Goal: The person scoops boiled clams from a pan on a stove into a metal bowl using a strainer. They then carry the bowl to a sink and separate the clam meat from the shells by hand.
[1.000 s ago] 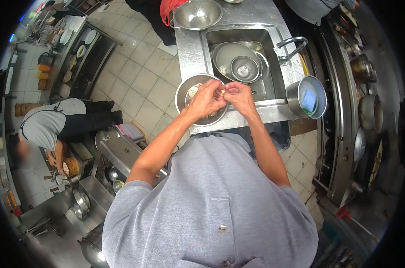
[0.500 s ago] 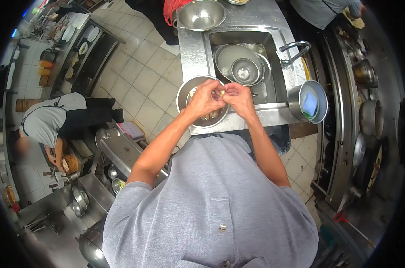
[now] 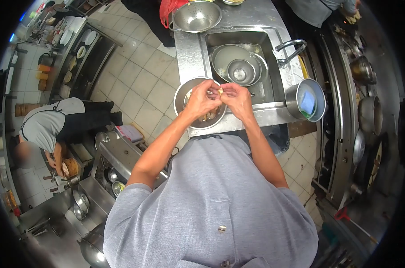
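My left hand (image 3: 203, 98) and my right hand (image 3: 236, 99) meet over a steel bowl (image 3: 180, 99) at the counter's front edge. Pinched between the fingertips of both is a small pale yellowish piece (image 3: 220, 90), which looks like a garlic clove. Below my hands, the bowl holds several whitish and brownish pieces (image 3: 208, 117); my hands hide part of them. Beyond it, in the sink (image 3: 274, 85), a smaller metal bowl (image 3: 243, 71) rests inside a larger metal pan (image 3: 224, 56).
A colander (image 3: 197, 17) and a red bag (image 3: 169, 10) are at the counter's far end. Right of the sink are a faucet (image 3: 294, 50) and a pot (image 3: 296, 100) holding a blue cloth or sponge (image 3: 307, 102). A co-worker (image 3: 55, 123) bends at the left; others stand at the far side.
Both hands stay over the bowl, still pinching the pale piece, with small shifts of the fingers. The whole view has shifted slightly.
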Action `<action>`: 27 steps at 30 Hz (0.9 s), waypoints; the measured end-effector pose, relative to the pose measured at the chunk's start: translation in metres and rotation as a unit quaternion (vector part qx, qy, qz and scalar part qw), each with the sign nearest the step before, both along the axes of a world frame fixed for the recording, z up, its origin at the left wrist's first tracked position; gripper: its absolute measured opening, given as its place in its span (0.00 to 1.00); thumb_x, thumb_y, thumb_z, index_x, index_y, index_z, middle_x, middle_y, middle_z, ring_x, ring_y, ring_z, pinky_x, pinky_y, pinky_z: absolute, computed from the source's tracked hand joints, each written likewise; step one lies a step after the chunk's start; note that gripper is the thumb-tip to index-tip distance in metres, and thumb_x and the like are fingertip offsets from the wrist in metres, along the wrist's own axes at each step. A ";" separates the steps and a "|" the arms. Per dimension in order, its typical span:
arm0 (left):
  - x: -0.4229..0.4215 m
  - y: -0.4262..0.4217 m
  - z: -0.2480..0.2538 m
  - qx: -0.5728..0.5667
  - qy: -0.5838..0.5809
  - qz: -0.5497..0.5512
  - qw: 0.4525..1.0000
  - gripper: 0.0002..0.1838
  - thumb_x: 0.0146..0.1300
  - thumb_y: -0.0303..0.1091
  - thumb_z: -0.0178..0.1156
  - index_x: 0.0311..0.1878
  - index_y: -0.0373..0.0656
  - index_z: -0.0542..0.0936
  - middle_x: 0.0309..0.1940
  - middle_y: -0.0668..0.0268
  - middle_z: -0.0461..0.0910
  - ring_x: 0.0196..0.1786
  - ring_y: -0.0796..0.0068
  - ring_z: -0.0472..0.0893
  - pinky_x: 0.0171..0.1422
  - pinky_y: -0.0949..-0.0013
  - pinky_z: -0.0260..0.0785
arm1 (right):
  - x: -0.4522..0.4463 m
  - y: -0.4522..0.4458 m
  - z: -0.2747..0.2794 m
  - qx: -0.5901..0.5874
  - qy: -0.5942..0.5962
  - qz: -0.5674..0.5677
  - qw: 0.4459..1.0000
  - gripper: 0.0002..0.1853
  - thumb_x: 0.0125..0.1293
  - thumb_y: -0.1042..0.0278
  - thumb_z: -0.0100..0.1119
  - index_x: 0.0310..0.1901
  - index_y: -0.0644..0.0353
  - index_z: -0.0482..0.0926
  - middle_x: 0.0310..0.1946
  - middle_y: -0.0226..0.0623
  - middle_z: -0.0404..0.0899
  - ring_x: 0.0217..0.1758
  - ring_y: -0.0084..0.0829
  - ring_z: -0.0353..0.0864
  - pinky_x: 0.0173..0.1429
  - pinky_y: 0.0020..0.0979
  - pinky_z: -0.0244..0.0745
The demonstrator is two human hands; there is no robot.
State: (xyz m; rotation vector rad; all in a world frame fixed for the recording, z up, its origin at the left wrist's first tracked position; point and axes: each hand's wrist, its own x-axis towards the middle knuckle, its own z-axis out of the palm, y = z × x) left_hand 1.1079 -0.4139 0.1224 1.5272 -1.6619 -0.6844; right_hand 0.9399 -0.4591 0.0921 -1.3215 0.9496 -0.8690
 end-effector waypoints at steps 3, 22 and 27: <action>0.006 -0.001 0.003 0.168 0.221 0.033 0.960 0.10 0.63 0.27 0.68 0.46 0.36 0.81 0.43 0.64 0.85 0.47 0.78 0.82 0.51 0.71 0.77 | -0.003 0.003 0.014 -0.016 0.000 0.008 1.000 0.15 0.62 0.73 0.67 0.49 0.69 0.85 0.42 0.46 0.90 0.46 0.32 0.91 0.54 0.32 0.86; 0.012 0.006 -0.004 0.184 0.275 0.032 0.943 0.10 0.63 0.25 0.69 0.46 0.36 0.80 0.41 0.66 0.84 0.47 0.79 0.82 0.55 0.72 0.76 | -0.003 0.014 0.025 -0.132 0.046 0.018 0.990 0.14 0.61 0.76 0.66 0.48 0.69 0.85 0.42 0.47 0.87 0.44 0.36 0.91 0.53 0.35 0.88; 0.005 0.005 -0.004 0.161 0.240 0.053 0.956 0.12 0.58 0.26 0.71 0.43 0.37 0.80 0.38 0.66 0.83 0.43 0.80 0.81 0.50 0.72 0.76 | 0.002 0.019 0.018 -0.192 0.064 0.002 0.979 0.16 0.56 0.77 0.68 0.48 0.68 0.84 0.42 0.48 0.85 0.45 0.42 0.90 0.51 0.38 0.87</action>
